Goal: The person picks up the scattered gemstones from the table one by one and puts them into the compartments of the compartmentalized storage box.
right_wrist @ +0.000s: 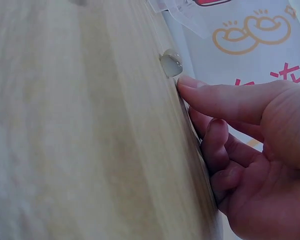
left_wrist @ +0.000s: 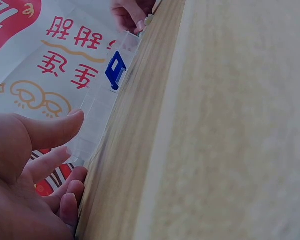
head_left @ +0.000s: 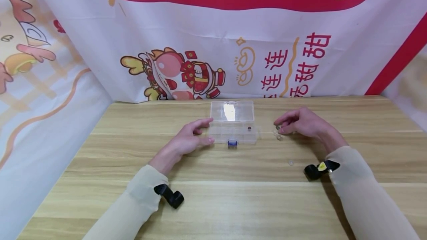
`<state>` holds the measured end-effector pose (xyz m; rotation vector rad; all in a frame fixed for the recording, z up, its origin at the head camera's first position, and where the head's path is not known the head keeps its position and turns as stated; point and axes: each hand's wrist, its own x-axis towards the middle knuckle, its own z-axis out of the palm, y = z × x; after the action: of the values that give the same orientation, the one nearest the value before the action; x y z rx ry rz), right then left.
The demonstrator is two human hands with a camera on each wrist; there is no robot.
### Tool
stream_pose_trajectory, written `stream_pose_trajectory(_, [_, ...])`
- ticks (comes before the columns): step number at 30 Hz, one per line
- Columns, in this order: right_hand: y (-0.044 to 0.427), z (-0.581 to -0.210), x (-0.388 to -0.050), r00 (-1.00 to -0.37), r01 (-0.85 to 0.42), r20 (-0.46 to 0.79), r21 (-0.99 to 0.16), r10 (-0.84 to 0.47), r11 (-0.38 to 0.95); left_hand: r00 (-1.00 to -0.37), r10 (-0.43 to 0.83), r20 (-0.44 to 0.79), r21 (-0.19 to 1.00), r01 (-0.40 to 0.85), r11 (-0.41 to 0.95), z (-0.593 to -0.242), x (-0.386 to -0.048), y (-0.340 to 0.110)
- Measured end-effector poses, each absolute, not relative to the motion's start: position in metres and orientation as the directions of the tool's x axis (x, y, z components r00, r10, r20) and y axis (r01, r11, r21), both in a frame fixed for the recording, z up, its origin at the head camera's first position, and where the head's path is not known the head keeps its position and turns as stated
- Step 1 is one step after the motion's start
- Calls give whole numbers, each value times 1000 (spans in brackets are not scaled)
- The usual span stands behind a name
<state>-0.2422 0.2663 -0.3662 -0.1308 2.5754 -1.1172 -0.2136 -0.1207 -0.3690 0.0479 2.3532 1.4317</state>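
Note:
A clear plastic compartment box (head_left: 233, 132) stands with its lid (head_left: 218, 111) raised at the back and a blue latch (head_left: 232, 143) at the front. One small dark reddish bead (head_left: 249, 128) lies in a right-hand compartment. At the box's left end is my left hand (head_left: 189, 136), thumb and index finger spread fairly straight, their tips against its corners. To the right of the box, my right hand (head_left: 305, 123) pinches a small dark green bead (head_left: 277, 127) between thumb and index finger, low over the table. In the right wrist view the thumb hides this bead.
Several small pale, translucent pieces (head_left: 279, 136) lie under the right fingertips; one shows as a rounded piece (right_wrist: 171, 65) just past the thumb. Another clear piece (head_left: 291, 163) sits nearer on the wooden table (head_left: 233, 203). A printed cloth (head_left: 233, 25) hangs behind the table's far edge.

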Motion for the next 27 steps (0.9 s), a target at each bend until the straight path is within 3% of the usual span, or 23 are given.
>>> stream_pose_trajectory(27, [264,-367,-242,-948,37,-251,-694,-194,719,-927,210,-311,859,-181,479,-369,-214,-120])
